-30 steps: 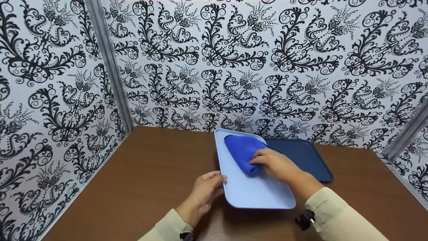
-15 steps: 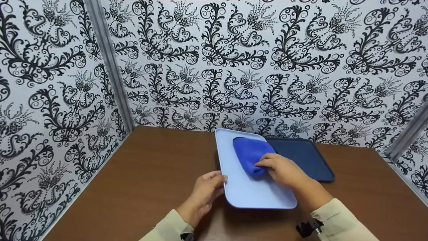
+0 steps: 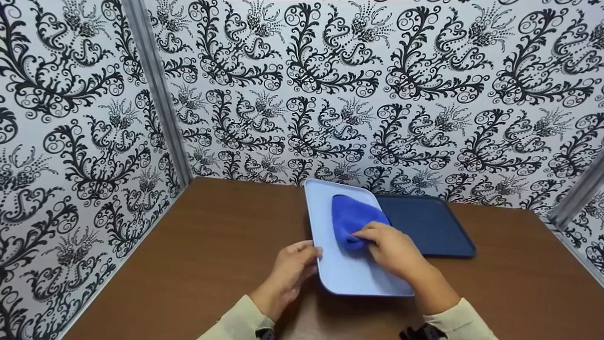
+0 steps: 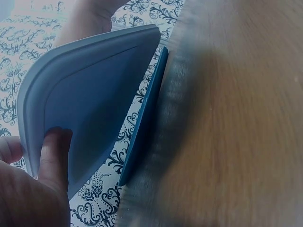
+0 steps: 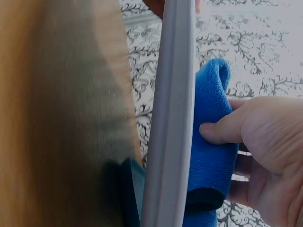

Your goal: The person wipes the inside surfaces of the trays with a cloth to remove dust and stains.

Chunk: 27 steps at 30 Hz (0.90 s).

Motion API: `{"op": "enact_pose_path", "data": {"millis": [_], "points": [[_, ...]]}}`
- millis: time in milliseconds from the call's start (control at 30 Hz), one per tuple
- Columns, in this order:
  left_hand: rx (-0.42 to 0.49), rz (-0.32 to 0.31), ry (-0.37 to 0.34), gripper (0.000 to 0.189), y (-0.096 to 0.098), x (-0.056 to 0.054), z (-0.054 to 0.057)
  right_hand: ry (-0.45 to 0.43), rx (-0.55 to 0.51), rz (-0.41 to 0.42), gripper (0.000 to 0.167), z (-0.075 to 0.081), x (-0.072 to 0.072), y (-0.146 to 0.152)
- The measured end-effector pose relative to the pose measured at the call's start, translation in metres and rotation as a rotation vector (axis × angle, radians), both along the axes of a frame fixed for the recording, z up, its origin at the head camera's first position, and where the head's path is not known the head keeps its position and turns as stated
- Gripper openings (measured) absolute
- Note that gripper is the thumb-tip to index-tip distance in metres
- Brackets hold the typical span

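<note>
1. While the left hand (image 3: 289,273) pinches the left edge of a light blue, flat tray with round corners and a raised rim (image 3: 368,281), the right hand (image 3: 392,251) holds a bright blue, fuzzy, folded cloth (image 3: 355,215).
2. The light blue tray is in the middle of the head picture, a bit to the right and low down. It is tilted and held up over the brown, wood-look table (image 3: 222,245).
3. The blue cloth lies against the front of that tray, in its upper right part. Its low end is bunched up next to the right hand.
4. The left thumb is on top of the tray's rim. In the left wrist picture, a finger of that hand rests on the tray's underside.
5. In the right wrist picture, the right thumb is on the near side of the cloth, and the other fingers go behind it.
6. A dark blue, flat tray with round corners (image 3: 428,226) lies on the table, right of the middle. The light blue tray hides its left part.
7. Both arms come in from the bottom, in cream sleeves (image 3: 460,323).
8. White walls with black curly plant shapes (image 3: 325,89) fill the top and the left side.
</note>
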<state>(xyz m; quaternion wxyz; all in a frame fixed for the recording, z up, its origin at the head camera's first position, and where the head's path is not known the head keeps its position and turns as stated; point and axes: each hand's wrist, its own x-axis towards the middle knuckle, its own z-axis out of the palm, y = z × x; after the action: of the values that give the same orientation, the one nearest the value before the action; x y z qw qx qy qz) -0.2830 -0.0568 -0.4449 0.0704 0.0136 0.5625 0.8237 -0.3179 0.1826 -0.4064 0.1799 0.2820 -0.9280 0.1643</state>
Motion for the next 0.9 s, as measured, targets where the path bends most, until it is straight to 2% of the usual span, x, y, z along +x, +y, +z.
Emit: {"op": "enact_pose_path", "data": {"millis": [167,367,600,900], "points": [[-0.005,0.003,0.0,0.041,0.001,0.0,0.0,0.027,0.002,-0.048,0.032,-0.003,0.004,-0.012],[-0.022,0.003,-0.001,0.041,0.001,-0.001,-0.003,0.097,0.003,-0.042,0.033,-0.011,0.008,-0.023],[-0.02,0.004,0.012,0.04,0.001,-0.002,-0.005,0.171,-0.011,0.033,0.038,-0.016,0.01,-0.03],[-0.03,0.016,-0.011,0.04,0.001,-0.002,-0.005,0.186,-0.012,0.128,0.039,-0.018,0.011,-0.027]]}}
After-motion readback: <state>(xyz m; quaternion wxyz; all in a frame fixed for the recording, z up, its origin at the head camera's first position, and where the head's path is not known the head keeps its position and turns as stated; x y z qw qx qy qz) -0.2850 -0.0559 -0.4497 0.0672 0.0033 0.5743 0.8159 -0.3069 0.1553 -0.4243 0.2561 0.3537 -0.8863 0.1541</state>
